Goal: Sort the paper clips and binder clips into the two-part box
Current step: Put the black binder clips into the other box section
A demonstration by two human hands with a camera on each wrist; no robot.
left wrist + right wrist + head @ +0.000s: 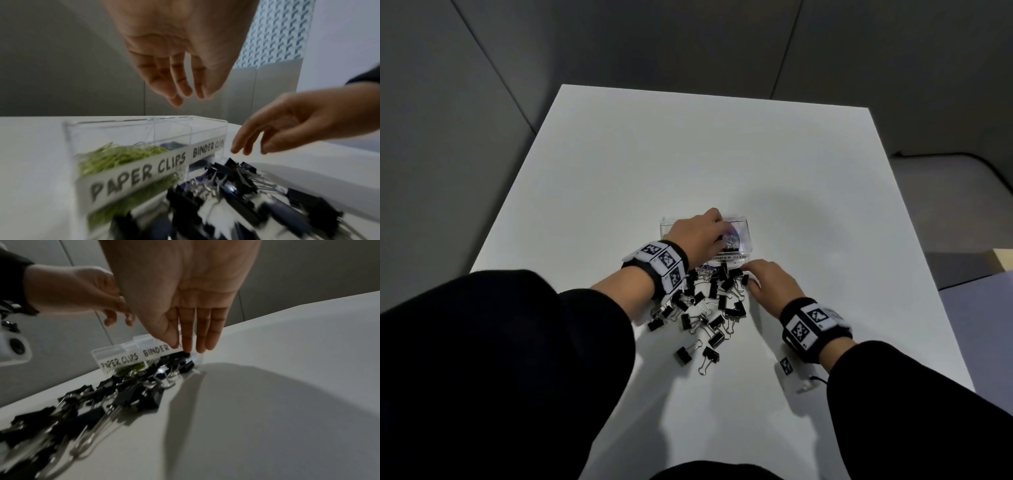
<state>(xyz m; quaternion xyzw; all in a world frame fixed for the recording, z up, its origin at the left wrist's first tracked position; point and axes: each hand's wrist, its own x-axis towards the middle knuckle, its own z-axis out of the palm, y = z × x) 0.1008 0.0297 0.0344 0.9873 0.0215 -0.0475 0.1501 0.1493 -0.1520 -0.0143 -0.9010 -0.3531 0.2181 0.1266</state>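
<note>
Dim, flat light – soft shadows on the table (pixel 287 353), wrist views motion-blurred, edges warped.

I see a clear plastic two-part box (pixel 127 129) standing open on the desk (pixel 619 171). Its left part, labelled PAPER CLIPS, holds a heap of green paper clips (pixel 115 157); its right part is labelled BINDER CLIPS. Just in front of it, on the near side, black binder clips (pixel 709 308) with silver wire handles lie scattered in a loose pile.
</note>
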